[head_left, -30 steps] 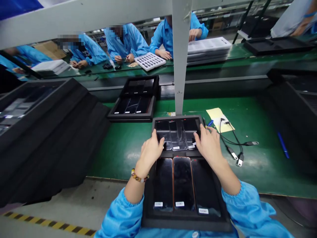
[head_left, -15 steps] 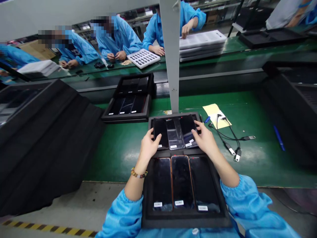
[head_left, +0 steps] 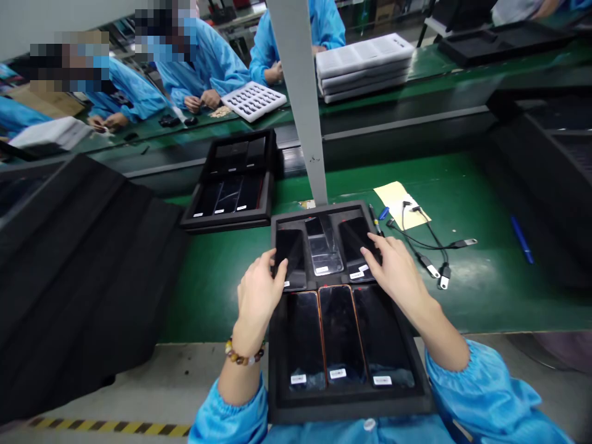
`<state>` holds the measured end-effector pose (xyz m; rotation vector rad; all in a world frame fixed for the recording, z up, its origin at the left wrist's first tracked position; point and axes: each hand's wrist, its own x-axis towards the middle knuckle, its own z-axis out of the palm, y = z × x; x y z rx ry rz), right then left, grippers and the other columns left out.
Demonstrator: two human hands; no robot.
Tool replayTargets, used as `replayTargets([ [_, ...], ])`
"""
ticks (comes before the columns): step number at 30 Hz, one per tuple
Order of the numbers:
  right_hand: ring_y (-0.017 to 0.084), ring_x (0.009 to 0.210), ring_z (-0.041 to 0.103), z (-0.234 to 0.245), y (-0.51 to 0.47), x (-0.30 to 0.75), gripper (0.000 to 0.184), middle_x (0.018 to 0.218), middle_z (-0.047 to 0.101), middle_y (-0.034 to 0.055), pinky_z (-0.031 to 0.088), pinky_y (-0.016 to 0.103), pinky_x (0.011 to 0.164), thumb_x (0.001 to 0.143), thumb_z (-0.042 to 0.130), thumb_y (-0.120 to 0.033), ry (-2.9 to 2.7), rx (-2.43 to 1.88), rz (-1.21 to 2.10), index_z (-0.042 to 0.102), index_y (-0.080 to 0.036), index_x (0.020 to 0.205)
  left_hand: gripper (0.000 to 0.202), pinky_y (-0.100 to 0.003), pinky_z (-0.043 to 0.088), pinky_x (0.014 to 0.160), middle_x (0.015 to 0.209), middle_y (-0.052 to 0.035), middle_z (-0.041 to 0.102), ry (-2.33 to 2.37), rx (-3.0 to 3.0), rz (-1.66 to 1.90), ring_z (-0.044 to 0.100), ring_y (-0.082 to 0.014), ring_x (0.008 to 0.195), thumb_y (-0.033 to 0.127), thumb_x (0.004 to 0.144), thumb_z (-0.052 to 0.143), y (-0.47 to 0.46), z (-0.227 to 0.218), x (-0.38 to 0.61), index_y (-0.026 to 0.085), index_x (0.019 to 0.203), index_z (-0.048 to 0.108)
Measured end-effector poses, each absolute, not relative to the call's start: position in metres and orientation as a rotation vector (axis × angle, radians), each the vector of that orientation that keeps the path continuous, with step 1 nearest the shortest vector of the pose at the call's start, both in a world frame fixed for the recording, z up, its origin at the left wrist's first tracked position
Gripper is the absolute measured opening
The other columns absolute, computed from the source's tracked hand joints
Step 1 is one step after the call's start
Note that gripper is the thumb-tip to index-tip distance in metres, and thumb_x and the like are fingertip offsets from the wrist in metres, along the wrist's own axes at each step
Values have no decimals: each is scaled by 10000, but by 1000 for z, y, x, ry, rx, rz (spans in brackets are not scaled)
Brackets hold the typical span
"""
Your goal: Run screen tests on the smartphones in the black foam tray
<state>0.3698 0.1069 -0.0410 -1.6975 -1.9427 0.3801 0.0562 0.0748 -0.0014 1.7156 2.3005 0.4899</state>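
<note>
A black foam tray (head_left: 351,407) lies in front of me with two rows of three dark phones. My left hand (head_left: 256,296), with a bead bracelet at the wrist, is closed on the near end of the far-left phone (head_left: 290,250), which sits tilted in its slot. My right hand (head_left: 395,274) grips the near end of the far-right phone (head_left: 355,237), which is tilted too. The far-middle phone (head_left: 324,251) lies flat with a clear film on it. The three near phones (head_left: 340,333) lie flat with white labels.
A second tray of phones (head_left: 231,213) sits at the back left beside a grey post (head_left: 300,111). Cables (head_left: 430,246), yellow paper (head_left: 393,194) and a blue pen (head_left: 522,239) lie on the green mat to the right. Black foam stacks (head_left: 83,265) stand left. Co-workers (head_left: 203,68) sit across the belt.
Both hands have drawn back toward me along the far row, and the two outer phones have tipped in their slots. The camera has tilted downward.
</note>
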Motion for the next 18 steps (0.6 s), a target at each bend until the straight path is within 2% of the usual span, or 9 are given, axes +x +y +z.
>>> replayTargets([
  [4,383,1155,604,-34,115,367,506,1232,693,216,524,548,1021,1090,485,-486,-1999,-1663,254,685,-137,1396,295,-363,516,757,1126,-92,797,2198,1734,630,740,-260,892,417,1020,654,85,0,49,244,1241,743],
  [7,385,1187,597,-26,133,341,513,1238,717,209,507,539,1044,1101,464,-502,-2177,-1554,339,672,-147,1405,302,-367,550,836,1118,-85,792,2097,1647,821,726,-233,892,411,1021,653,94,-11,41,224,1243,736],
  [9,406,1171,599,-23,146,312,596,1240,704,256,510,554,1010,1087,472,-544,-2301,-1565,387,635,-103,1454,326,-385,558,905,1194,-100,769,2071,1614,944,715,-239,968,424,1022,655,96,-23,41,221,1267,726],
  [11,448,1167,585,-26,158,281,766,1271,655,340,516,578,952,1038,543,-603,-2335,-1653,408,551,-17,1531,347,-401,555,950,1271,-114,735,2066,1617,1016,689,-258,1074,444,1021,662,96,-34,45,232,1289,722],
  [14,484,1164,567,-40,169,244,961,1248,625,400,500,628,930,971,622,-655,-2298,-1724,417,453,68,1580,367,-372,565,903,1305,-124,701,2031,1547,1129,669,-256,1115,484,1031,643,93,-49,49,234,1287,725],
  [18,486,1201,552,-60,176,220,930,1212,648,347,473,694,948,947,631,-679,-2258,-1759,441,485,-21,1589,390,-316,572,846,1253,-120,699,1960,1382,1292,690,-208,1019,526,1043,605,93,-66,43,197,1213,730],
])
